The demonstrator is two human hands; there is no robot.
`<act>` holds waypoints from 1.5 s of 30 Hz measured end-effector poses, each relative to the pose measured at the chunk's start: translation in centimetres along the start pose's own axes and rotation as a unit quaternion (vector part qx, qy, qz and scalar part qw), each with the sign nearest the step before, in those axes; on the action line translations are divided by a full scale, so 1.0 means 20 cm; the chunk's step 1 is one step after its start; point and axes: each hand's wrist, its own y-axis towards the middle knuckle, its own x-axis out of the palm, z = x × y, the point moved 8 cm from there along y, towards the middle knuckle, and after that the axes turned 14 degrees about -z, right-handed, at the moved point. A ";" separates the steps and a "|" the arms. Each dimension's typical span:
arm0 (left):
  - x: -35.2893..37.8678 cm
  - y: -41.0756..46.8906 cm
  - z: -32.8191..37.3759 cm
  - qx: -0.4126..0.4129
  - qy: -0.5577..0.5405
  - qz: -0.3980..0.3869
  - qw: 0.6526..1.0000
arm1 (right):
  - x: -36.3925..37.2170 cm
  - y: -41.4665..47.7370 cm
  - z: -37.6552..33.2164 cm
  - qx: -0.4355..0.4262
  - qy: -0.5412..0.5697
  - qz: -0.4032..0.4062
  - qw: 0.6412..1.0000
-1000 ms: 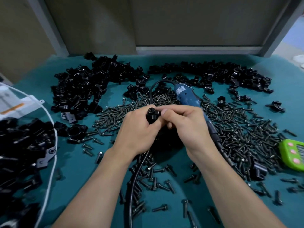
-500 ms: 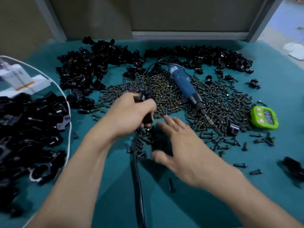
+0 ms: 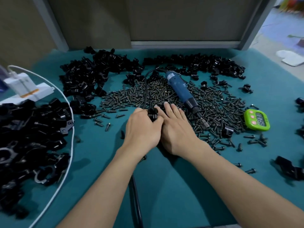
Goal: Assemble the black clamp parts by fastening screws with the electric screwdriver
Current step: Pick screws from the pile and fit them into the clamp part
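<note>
Gripping a black clamp part (image 3: pixel 153 114) in the curled fingers of the left hand (image 3: pixel 142 131), near mid-bench, at the near fringe of the screw pile (image 3: pixel 128 96). Just beside it, laid flat and holding nothing: right hand (image 3: pixel 176 130), fingers (image 3: pixel 166 105) straight and spread over the screws. Beyond the right hand, lying untouched on the screws: blue electric screwdriver (image 3: pixel 178 88), bit slanting toward the right edge and the near side, with black cable (image 3: pixel 145 89) curving off its far end and running back past the left hand. Along the far edge, heaps of loose clamp pieces (image 3: pixel 98 74). Toward the right edge, green timer (image 3: pixel 256 120). At the left edge, more black clamps (image 3: pixel 32 137) piled up, with white power strip (image 3: pixel 26 88) behind them and white cord (image 3: pixel 70 137) looping round them on the teal bench (image 3: pixel 102 162).
</note>
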 end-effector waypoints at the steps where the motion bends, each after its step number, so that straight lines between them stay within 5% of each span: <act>1: 0.00 0.03 0.00 -0.008 -0.026 0.016 1.000 | -0.02 0.05 0.02 0.005 0.002 0.008 1.000; 7: 0.02 0.21 0.05 -0.035 -0.118 0.115 0.986 | -0.10 0.29 0.11 0.049 0.009 0.056 0.997; 12: 0.03 0.34 0.07 -0.037 -0.176 0.120 0.976 | -0.19 0.42 0.16 0.048 0.048 0.101 0.993; 19: -0.13 0.40 -0.07 -0.041 -0.325 0.048 0.943 | -0.31 0.34 0.37 0.051 0.332 0.133 0.933; 21: -0.19 0.39 -0.13 -0.030 -0.353 0.071 0.932 | -0.34 0.32 0.38 0.033 0.447 0.160 0.880; 24: -0.20 0.37 -0.15 0.000 -0.324 0.081 0.943 | -0.31 0.31 0.34 -0.012 0.644 0.177 0.744; 32: -0.17 0.32 -0.01 0.143 -0.160 0.035 0.976 | -0.23 0.30 0.14 -0.120 0.615 0.115 0.771; 37: -0.15 0.32 0.03 0.181 -0.129 0.007 0.975 | -0.23 0.30 0.10 -0.163 0.673 0.085 0.716; 41: -0.15 0.31 0.07 0.205 -0.115 -0.008 0.972 | -0.24 0.32 0.11 -0.164 0.711 0.094 0.677; 45: -0.12 0.31 0.07 0.180 -0.079 -0.038 0.980 | -0.22 0.32 0.18 -0.089 0.673 0.171 0.714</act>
